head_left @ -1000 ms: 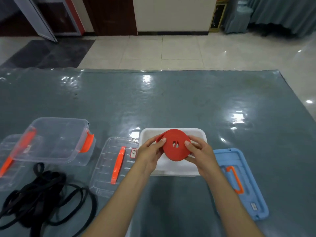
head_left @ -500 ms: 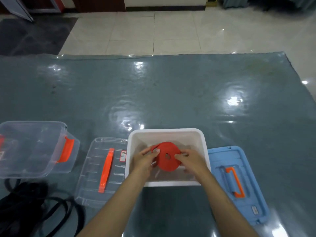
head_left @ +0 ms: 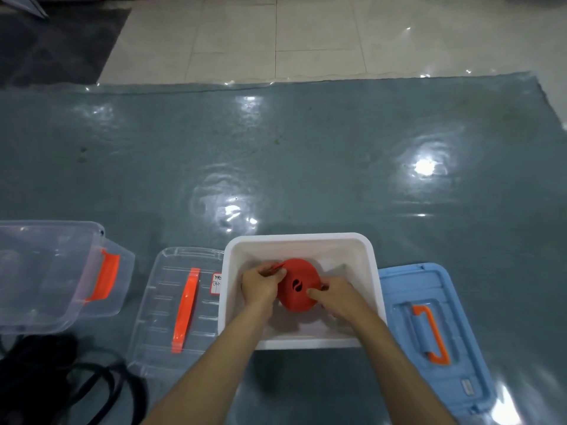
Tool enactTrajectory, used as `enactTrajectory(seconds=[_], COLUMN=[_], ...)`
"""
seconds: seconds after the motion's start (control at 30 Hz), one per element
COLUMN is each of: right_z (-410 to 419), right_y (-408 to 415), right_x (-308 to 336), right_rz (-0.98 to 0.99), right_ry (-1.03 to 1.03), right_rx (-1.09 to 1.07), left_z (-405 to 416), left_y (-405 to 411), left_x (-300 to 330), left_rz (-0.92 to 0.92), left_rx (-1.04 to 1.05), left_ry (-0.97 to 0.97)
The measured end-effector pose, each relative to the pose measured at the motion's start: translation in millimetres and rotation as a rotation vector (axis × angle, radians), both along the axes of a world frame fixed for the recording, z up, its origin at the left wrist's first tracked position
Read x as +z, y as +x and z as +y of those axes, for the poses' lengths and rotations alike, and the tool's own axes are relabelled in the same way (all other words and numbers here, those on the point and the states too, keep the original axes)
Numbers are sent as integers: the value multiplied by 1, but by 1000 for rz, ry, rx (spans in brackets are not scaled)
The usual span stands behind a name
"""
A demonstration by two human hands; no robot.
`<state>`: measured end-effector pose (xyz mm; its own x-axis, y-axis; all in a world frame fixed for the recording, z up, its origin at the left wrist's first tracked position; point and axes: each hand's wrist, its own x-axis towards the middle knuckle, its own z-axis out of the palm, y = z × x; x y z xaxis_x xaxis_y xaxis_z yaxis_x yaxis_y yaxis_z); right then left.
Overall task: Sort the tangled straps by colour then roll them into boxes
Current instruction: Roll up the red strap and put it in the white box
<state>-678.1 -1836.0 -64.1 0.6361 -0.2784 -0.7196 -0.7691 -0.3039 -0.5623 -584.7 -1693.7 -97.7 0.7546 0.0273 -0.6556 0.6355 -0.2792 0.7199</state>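
We see the rolled red strap inside the white box, low within its walls and tilted so that its flat face and small centre hole turn toward us. The left hand holds the roll's left edge with curled fingers, the thumb pressed near the loose strap end that sticks out at the upper left. The right hand grips the roll's right edge, thumb across the face and fingers curled behind it. We cannot tell whether the roll touches the box floor.

Just right of the white box lies a blue lid with an orange handle. Just left of the box lies a clear lid with an orange handle, and farther left stands a clear box with an orange latch. Below the clear box, a tangle of black straps lies on the grey-blue table cover.
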Motion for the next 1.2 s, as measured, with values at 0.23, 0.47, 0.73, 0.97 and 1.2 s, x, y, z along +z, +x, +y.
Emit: enactTrajectory(seconds=[0.23, 0.47, 0.73, 0.97, 1.2], right_z=[10, 20, 25, 19, 27], right_y=[-1, -19, -106, -143, -139], right_x=[-3, 45, 47, 15, 20], right_rz=[-45, -248, -782, -648, -584], right_ry=[-110, -339, -809, -519, -498], right_rx=[-54, 181, 186, 21, -54], left_z=[1, 7, 98, 127, 127], left_y=[0, -4, -85, -111, -110], left_x=[5, 37, 92, 70, 67], left_rz=[-173, -352, -1105, -588, -597], left_rx=[-119, -511, -864, -582, -566], left_ry=[104, 342, 603, 322, 267])
